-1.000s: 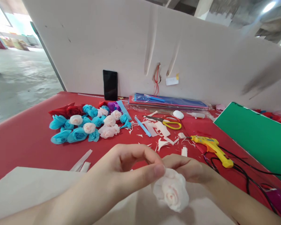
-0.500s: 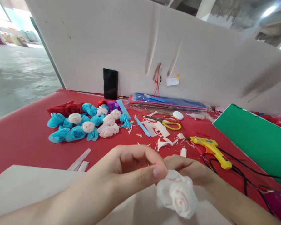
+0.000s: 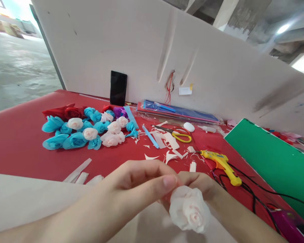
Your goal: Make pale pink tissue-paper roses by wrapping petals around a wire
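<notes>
A pale pink, nearly white paper rose [image 3: 190, 211] faces me low in the view, its layered petals curled round a tight centre. My left hand [image 3: 139, 189] is closed, thumb and forefinger pinched at the rose's upper left edge. Behind the flower is my right hand [image 3: 200, 182], closed and supporting it from the back; its fingertips and the underside of the rose are hidden. Below both hands lies a large pale sheet [image 3: 35, 199].
On the red table [image 3: 17, 138], blue, pink, red and purple paper flowers [image 3: 76, 140] cluster left. Scissors [image 3: 179, 135], paper scraps [image 3: 171, 140] and a corded yellow glue gun [image 3: 221, 165] lie right, beside a green board [image 3: 268, 165]. A dark phone [image 3: 118, 88] leans on the back panel.
The rose has turned slightly, and my left thumb has slid a little left and up along its edge. The background has shifted somewhat left as my view moved.
</notes>
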A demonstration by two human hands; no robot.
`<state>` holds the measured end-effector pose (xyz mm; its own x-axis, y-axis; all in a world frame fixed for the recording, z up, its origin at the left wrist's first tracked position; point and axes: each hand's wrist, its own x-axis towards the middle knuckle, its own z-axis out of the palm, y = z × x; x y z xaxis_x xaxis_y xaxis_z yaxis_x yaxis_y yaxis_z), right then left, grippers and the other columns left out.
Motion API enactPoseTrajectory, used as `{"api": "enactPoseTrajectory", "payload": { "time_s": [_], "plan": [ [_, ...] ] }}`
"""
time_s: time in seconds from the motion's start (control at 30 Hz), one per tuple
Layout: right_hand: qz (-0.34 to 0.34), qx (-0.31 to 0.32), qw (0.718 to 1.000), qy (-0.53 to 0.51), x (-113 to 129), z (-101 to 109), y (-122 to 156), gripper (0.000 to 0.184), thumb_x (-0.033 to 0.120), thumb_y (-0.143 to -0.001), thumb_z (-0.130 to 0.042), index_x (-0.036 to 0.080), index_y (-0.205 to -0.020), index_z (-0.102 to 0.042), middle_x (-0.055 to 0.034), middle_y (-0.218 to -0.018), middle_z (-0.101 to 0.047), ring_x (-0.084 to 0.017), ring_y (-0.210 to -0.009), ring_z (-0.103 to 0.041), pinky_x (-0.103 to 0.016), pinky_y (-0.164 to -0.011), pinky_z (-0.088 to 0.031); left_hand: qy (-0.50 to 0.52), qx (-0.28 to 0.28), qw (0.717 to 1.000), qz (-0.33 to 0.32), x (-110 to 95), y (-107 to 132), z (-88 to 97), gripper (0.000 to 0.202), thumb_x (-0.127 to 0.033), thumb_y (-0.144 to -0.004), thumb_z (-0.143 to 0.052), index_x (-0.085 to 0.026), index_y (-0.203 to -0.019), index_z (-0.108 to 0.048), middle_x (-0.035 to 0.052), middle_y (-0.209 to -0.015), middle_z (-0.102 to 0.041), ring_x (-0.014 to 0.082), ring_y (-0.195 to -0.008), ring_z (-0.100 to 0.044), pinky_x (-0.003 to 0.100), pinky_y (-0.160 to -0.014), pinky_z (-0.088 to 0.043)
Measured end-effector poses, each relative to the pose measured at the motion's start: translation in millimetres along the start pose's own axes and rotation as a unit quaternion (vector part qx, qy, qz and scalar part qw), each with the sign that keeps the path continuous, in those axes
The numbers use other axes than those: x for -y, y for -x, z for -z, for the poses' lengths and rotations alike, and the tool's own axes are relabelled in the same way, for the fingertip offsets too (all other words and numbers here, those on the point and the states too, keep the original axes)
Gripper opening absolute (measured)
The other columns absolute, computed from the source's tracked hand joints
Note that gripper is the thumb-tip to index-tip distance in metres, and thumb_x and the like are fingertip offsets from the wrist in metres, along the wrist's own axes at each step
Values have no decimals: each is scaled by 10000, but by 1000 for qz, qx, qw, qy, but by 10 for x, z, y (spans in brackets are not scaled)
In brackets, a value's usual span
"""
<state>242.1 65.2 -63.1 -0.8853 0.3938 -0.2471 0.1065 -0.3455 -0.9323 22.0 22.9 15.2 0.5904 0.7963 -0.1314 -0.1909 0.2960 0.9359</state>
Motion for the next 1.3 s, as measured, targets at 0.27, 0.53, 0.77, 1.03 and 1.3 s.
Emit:
{"api": "enactPoseTrajectory", "payload": {
  "time_s": [0.27,0.53,0.77,1.03,1.3],
  "plan": [
    [27,61,996,-65,141,-82,-89,374,454,-665,-779,118,-774,-656,-5,-740,-578,-111,-658,-520,-236,-638,-434,-176,-47,983,18,70,32,-7,285,-515,-764,-663,-242,-695,-706,-37,-695,-694,165,-692,-603,205,-633,-460],
    [39,78,995,-58,243,-132,-117,323,420,-684,-742,121,-765,-649,-7,-756,-554,-104,-657,-486,-212,-589,-396,-164,-46,985,3,52,36,-27,292,-460,-764,-669,-222,-597,-649,-54,-572,-596,117,-560,-488,167,-526,-403],
    [58,51,996,-54,205,-156,-131,376,479,-649,-759,138,-667,-601,17,-673,-510,-84,-581,-447,-200,-542,-386,-143,-41,989,-8,30,41,-25,274,-444,-791,-659,-232,-618,-650,-66,-595,-607,118,-584,-510,167,-555,-408],
    [78,26,995,-48,179,-125,-82,337,466,-681,-722,154,-661,-596,7,-686,-548,-99,-593,-458,-224,-583,-409,-169,-15,984,48,44,48,0,293,-552,-758,-667,-264,-797,-707,-33,-849,-741,192,-779,-641,224,-689,-463],
    [105,65,992,-25,264,-141,-134,351,476,-741,-704,147,-684,-595,26,-682,-511,-80,-570,-443,-202,-542,-387,-166,-19,985,-51,59,43,41,121,-358,-865,-612,-283,-773,-630,-73,-760,-684,139,-717,-612,198,-660,-462]
  ]
}}
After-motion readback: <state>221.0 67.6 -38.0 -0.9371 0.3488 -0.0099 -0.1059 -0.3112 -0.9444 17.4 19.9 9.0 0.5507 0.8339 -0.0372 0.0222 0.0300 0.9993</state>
